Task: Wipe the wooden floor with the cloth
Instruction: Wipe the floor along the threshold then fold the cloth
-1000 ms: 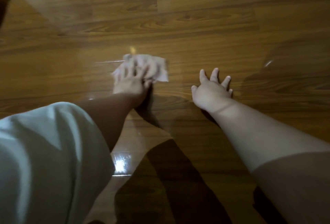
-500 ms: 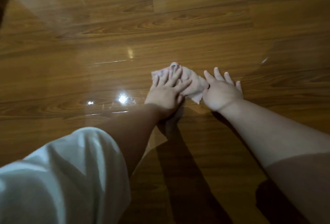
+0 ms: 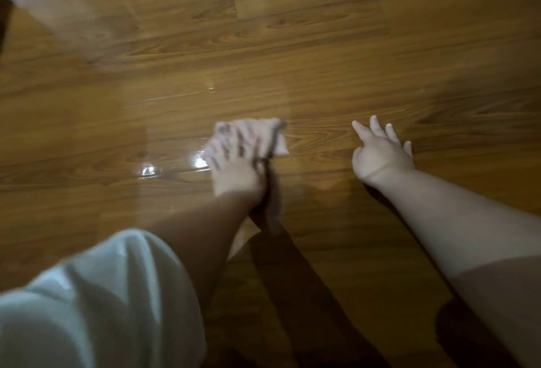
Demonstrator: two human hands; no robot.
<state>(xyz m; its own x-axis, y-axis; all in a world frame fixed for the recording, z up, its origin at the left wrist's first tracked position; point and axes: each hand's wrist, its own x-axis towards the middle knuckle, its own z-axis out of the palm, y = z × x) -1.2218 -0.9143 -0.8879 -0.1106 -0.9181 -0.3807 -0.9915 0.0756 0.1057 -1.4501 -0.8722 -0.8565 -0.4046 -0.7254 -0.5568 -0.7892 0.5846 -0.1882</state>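
cloth (image 3: 251,133) now at frame centre, pressed under flat-fingered left hand (image 3: 234,165); slid left, away from right hand (image 3: 380,152), resting spread on wooden floor (image 3: 322,60). Back-and-forth stroke, wiping looks ongoing.

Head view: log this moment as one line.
left hand: pressing cloth on wooden floor | right hand: open, apart from cloth | step: wiping

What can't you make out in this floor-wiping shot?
Head view only.
Cloth: motion blur smears its edges; left hand covers its middle.
Right hand: its back hides whether the palm touches the wooden floor.
Dark shape at top left: cut off by the edge.
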